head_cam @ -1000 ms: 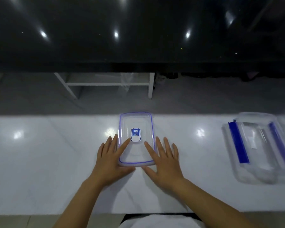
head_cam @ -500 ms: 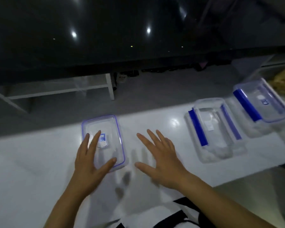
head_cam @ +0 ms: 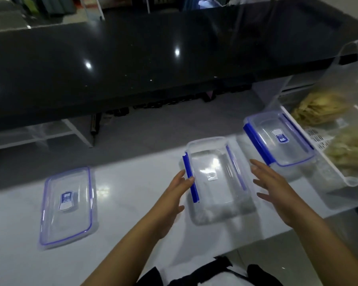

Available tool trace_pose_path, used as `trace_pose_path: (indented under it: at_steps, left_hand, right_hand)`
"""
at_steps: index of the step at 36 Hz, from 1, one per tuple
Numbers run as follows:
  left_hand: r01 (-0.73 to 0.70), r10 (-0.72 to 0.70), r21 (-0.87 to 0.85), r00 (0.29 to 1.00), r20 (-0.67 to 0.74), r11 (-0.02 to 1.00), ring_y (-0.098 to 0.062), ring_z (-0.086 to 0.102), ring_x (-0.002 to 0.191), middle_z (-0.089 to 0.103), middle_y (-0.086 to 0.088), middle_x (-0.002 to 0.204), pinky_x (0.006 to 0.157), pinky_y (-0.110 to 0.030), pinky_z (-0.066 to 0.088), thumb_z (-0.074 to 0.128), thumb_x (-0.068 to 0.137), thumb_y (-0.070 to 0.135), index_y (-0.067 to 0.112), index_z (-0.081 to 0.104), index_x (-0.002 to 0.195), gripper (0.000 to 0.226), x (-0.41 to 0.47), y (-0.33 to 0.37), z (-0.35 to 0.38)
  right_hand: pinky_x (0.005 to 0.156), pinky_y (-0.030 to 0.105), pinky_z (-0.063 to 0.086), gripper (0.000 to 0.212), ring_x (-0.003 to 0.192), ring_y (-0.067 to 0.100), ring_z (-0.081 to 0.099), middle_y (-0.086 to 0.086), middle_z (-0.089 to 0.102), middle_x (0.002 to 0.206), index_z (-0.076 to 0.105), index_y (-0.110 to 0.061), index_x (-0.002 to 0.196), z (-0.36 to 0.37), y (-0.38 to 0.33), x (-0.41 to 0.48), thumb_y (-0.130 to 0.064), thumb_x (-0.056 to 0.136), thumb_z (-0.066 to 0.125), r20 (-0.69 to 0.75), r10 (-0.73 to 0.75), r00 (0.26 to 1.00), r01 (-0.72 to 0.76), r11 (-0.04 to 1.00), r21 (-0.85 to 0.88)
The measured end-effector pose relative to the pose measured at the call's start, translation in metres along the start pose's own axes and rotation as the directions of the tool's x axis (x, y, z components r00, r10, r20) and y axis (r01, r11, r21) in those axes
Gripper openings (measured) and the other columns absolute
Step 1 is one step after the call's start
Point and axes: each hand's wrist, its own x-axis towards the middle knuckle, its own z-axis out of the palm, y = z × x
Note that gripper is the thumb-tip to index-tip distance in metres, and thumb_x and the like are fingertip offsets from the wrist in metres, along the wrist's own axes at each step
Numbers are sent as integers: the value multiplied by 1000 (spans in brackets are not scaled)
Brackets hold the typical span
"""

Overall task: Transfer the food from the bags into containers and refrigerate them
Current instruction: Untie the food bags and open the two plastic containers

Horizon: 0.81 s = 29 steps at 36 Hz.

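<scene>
An open clear container (head_cam: 213, 176) with blue side clips stands on the white counter (head_cam: 132, 203) in front of me. My left hand (head_cam: 172, 195) is open, its fingertips touching the container's left blue clip. My right hand (head_cam: 277, 186) hovers open just right of the container, apart from it. A clear lid (head_cam: 67, 205) with a blue rim and a label lies flat at the left. A second container (head_cam: 277, 139) with its lid on sits behind and to the right. Clear bags of pale yellow food (head_cam: 322, 108) lie at the far right.
A white slotted tray (head_cam: 327, 153) under the bags sits at the counter's right end. A glossy black counter (head_cam: 132, 58) runs across behind, with a grey floor gap between. The white counter's near edge is close to my body.
Both hands left the lid and moved right to the open container. The view swung right, so the lid now lies far left and the bags of food have come into sight.
</scene>
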Motion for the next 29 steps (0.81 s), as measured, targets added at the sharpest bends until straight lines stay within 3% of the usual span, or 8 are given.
trace_pose_path:
  at_steps: [3,8,13,18,22,24,27,29]
  left_hand:
    - [33,-35,-82,999,-23,996,-1,52,115,51,27,129,104,-45,43,57,88,62,46,36,144,63,5,0,22]
    - [36,-55,-132,988,-144,991,-13,43,138,47,14,148,114,-51,38,54,95,54,40,36,151,60,1,1,40]
    - [-21,-28,-168,958,-284,985,-14,48,135,54,15,144,112,-53,41,55,95,53,41,45,145,53,-7,-2,32]
    - [-100,-18,-252,904,-427,963,-16,51,134,59,13,140,108,-53,45,66,89,51,37,51,143,57,-25,0,4]
    - [-186,45,-263,885,-464,947,-12,57,127,64,14,134,93,-45,53,70,74,55,40,66,127,55,-41,9,-20]
    - [-202,74,-246,891,-449,948,-12,58,126,64,15,133,90,-42,52,68,74,55,42,69,122,49,-49,14,-31]
    - [-201,55,-289,894,-444,936,-17,56,128,65,11,133,90,-46,50,70,73,54,36,69,124,53,-54,12,-51]
    - [-194,40,-317,900,-434,928,-18,56,127,66,11,132,88,-46,50,70,72,54,35,70,122,53,-54,9,-60]
  right_hand:
    - [110,52,40,42,135,23,45,-6,45,148,45,-46,131,-5,3,17,-54,91,51,88,34,996,-39,998,50]
    - [92,34,46,22,108,-1,61,-33,65,108,59,-57,109,-1,3,32,-53,88,55,232,17,972,-50,989,139]
    - [89,30,45,74,119,2,52,-25,54,132,43,-53,139,18,4,37,-75,70,56,383,6,924,-75,983,166]
    - [112,43,39,81,135,8,44,-20,47,147,41,-57,139,54,-12,41,-78,64,64,490,-36,871,-65,980,188]
    - [79,23,48,39,116,3,55,-18,54,134,45,-60,126,90,-27,45,-57,90,59,549,-72,833,-49,978,203]
    - [74,20,48,34,111,-1,58,-22,59,127,46,-57,127,105,-31,46,-49,95,56,551,-72,831,-55,976,210]
    - [63,13,52,21,93,-9,65,-32,67,103,50,-63,108,124,-36,43,-44,98,54,555,-74,829,-53,976,209]
    - [67,15,51,19,92,-9,64,-33,66,100,50,-63,103,133,-36,42,-44,99,52,544,-62,837,-56,978,199]
